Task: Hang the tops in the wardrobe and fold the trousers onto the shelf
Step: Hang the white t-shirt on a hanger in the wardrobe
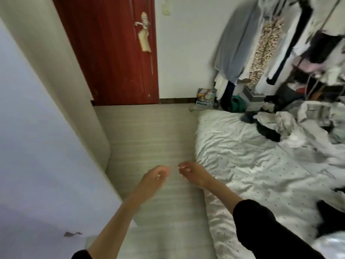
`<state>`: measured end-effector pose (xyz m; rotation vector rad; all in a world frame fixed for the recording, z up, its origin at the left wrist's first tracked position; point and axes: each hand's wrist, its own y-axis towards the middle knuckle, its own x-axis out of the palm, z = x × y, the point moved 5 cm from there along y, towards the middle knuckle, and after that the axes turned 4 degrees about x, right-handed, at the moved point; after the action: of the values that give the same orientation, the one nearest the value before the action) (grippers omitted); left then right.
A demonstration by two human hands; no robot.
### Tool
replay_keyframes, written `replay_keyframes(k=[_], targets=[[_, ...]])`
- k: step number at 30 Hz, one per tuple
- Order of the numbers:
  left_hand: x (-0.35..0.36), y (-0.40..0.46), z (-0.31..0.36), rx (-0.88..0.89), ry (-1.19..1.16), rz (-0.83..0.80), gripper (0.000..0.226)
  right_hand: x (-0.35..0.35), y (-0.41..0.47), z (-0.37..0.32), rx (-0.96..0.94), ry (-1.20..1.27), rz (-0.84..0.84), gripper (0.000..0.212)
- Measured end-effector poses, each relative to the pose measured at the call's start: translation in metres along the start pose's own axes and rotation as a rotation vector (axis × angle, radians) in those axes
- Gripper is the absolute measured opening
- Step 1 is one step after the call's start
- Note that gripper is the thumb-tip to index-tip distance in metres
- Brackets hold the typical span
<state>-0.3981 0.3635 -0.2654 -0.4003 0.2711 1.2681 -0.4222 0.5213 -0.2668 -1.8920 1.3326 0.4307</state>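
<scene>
A messy pile of clothes (291, 124), white, grey and black, lay crumpled on the bed at about three o'clock. More clothes (261, 53) hung on a rack at about one o'clock: grey, spotted, white and black.

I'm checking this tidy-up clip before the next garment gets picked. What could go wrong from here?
Both the left hand and the right hand are out over the floor holding nothing, so no garment is secured yet. The clothes pile on the bed is tangled, so a grab may drag several pieces. The hanging rail already looks crowded; new tops may crush or knock others off.
</scene>
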Motion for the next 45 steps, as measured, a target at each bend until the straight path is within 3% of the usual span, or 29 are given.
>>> replay_keyframes(k=[3, 8, 14, 20, 29, 36, 38, 40, 42, 45], targets=[[0.051, 0.045, 0.025, 0.065, -0.003, -0.173, 0.005, -0.047, -0.023, 0.051, 0.153, 0.099, 0.156, 0.033], [0.158, 0.085, 0.057, 0.134, 0.081, -0.473, 0.027, -0.090, -0.101, 0.153, 0.448, 0.276, 0.390, 0.035], [0.307, 0.065, 0.087, 0.226, 0.155, -0.845, 0.020, -0.096, -0.215, 0.255, 0.748, 0.388, 0.590, 0.036], [0.416, 0.036, 0.099, 0.268, 0.292, -1.074, 0.018, -0.107, -0.287, 0.349, 0.927, 0.446, 0.743, 0.035], [0.555, 0.056, 0.128, 0.241, 0.436, -1.020, 0.039, -0.166, -0.298, 0.505, 0.946, 0.402, 0.763, 0.042], [0.648, 0.079, 0.124, 0.169, 0.513, -0.973, 0.068, -0.204, -0.290, 0.581, 0.915, 0.184, 0.860, 0.066], [0.666, 0.086, 0.116, 0.111, 0.555, -0.954, 0.055, -0.214, -0.284, 0.596, 0.916, 0.107, 0.815, 0.067], [0.672, 0.090, 0.114, 0.106, 0.572, -0.903, 0.006, -0.219, -0.278, 0.605, 0.896, 0.059, 0.774, 0.050], [0.671, 0.098, 0.119, 0.119, 0.535, -0.847, 0.021, -0.225, -0.277, 0.609, 0.864, 0.103, 0.835, 0.032], [0.645, 0.131, 0.143, 0.145, 0.488, -0.676, 0.011, -0.233, -0.275, 0.602, 0.790, 0.184, 0.969, 0.030]])
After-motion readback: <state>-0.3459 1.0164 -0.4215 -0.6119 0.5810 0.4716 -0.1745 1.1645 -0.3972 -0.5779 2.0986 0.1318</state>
